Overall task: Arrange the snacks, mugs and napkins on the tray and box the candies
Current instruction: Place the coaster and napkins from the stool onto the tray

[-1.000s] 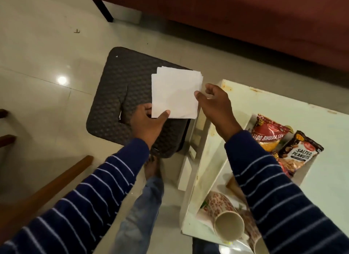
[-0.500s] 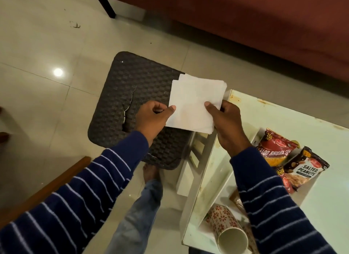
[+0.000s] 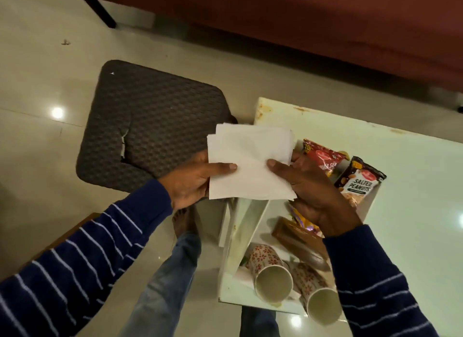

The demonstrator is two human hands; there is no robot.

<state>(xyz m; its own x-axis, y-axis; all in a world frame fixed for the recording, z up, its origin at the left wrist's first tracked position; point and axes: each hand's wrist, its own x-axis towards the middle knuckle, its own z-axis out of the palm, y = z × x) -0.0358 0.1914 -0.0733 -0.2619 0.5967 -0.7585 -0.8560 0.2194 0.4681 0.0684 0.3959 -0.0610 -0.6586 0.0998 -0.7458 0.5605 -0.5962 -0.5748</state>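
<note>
While both forearms reach forward in dark blue striped sleeves, the person's two hands hold one stack of white napkins (image 3: 250, 163) between them, above the near left edge of the white surface (image 3: 413, 211). On the stack's left side, the left hand (image 3: 193, 181) is closed on the napkins, its thumb lying flat across the top sheet and its fingers hidden beneath. On the right side, the right hand (image 3: 310, 188) grips the stack the same way, thumb pressed on top and pointing inward, palm turned up under the paper's lower right corner. Just beyond the right hand lie a red snack packet (image 3: 325, 156) and a salted peanuts packet (image 3: 360, 183), side by side in the white tray (image 3: 368, 206). Below the right wrist sits a brown box (image 3: 298, 239), with a candy wrapper (image 3: 300, 217) partly hidden by the hand. Nearer the person than both hands, two floral mugs (image 3: 270, 271) lie on their sides, open mouths toward the camera. Beyond the left hand stands a dark woven stool (image 3: 155, 116) on the tiled floor.
</note>
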